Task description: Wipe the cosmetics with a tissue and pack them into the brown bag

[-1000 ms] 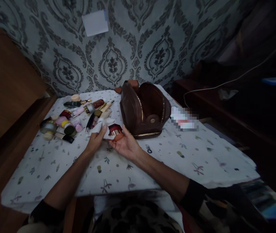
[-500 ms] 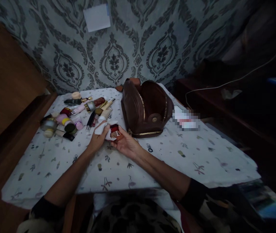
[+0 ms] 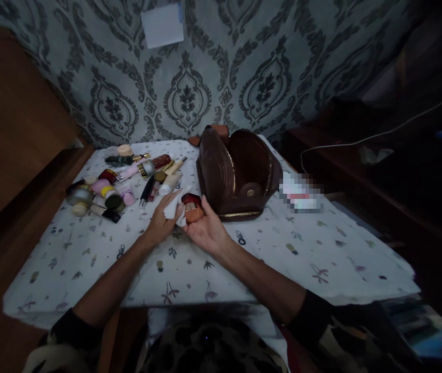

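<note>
In the head view, my right hand [image 3: 208,231] holds a small red and orange cosmetic bottle [image 3: 192,206] with a shiny metallic band, its palm turned up beneath it. My left hand [image 3: 161,221] is closed on a white wipe [image 3: 171,207], which touches the bottle's left side. Just beyond my right hand stands a brown leather bag [image 3: 217,173], unzipped and gaping. Left of it lie several cosmetics, among them a white tube [image 3: 170,183] close to my left fingers, a black-capped stick [image 3: 147,190] and a glass jar [image 3: 80,196].
A patterned white cloth [image 3: 190,280] covers the table. Right of the bag lies a pixelated white item [image 3: 300,192]. A wooden panel [image 3: 15,103] borders the left side, and a thin cable [image 3: 361,139] runs at the right. Patterned wallpaper [image 3: 188,98] rises behind.
The bottle now shows more of its red and orange surface in my right hand. My left hand with the wipe has shifted to the bottle's left side. The view has moved slightly.
</note>
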